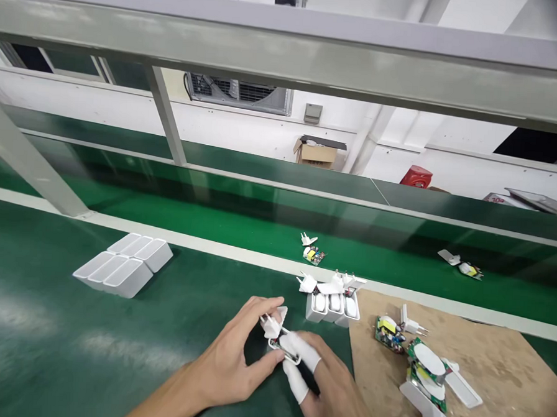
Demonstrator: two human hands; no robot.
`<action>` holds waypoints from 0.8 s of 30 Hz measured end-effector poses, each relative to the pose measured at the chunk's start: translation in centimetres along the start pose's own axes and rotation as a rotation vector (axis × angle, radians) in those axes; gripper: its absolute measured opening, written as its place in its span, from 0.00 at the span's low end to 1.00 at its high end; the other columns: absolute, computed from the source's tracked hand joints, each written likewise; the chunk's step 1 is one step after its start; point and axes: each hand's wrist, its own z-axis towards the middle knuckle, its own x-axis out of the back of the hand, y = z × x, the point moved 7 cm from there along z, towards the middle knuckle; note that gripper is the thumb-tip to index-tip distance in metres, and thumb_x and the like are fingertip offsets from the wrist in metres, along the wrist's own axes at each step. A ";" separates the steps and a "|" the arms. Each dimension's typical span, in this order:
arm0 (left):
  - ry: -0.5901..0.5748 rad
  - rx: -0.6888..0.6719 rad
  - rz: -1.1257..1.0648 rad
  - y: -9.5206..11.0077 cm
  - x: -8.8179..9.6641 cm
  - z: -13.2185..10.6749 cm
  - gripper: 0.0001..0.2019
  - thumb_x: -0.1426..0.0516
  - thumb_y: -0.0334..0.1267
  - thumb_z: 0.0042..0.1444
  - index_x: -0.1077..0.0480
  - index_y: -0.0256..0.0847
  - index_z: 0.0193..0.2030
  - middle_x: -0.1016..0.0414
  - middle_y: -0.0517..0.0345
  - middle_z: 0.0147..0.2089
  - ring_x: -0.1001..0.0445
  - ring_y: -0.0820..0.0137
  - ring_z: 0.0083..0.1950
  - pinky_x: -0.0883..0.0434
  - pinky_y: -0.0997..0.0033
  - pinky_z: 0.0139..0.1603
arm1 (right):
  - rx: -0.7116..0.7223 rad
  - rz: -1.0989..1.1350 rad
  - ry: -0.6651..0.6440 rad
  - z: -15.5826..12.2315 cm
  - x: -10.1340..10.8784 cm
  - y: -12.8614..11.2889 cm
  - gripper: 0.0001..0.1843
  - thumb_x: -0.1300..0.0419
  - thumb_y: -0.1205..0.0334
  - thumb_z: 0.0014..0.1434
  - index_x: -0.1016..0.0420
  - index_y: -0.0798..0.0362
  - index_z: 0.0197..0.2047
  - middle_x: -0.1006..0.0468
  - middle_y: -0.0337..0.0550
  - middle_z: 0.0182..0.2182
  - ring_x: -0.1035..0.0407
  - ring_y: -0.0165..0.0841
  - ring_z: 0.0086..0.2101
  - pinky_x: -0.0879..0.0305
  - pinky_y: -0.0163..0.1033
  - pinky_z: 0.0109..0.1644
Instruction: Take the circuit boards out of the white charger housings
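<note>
Between both hands is a small white plug charger (271, 327), its pronged cover tilted off an open housing with a bit of circuit board showing. My left hand (234, 349) closes on it from the left, index finger by the prongs and thumb at the housing's edge. White finger cots cover the thumb and index finger of my right hand (328, 379), which pinch the housing from the right; its other fingers are mostly hidden. Just beyond them stand three white housings (333, 310) in a row, with boards inside and pronged covers lying on top.
Several empty white housings (121, 265) stand at left on the green table (34, 320). Loose boards with pronged covers lie on the brown cardboard (490, 350) at right. More boards (313, 255) rest on the green conveyor belt (240, 228). A metal frame post (38, 158) rises at left.
</note>
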 end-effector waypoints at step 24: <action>0.184 -0.322 0.282 4.2 -1.3 -1.0 0.34 0.32 0.35 0.62 0.40 0.39 0.71 0.26 0.42 0.51 0.27 0.53 0.51 0.21 0.50 0.49 | -0.959 1.384 0.127 -2.1 -3.9 2.1 0.29 0.25 0.38 0.53 0.15 0.53 0.47 0.15 0.49 0.33 0.19 0.46 0.39 0.22 0.50 0.44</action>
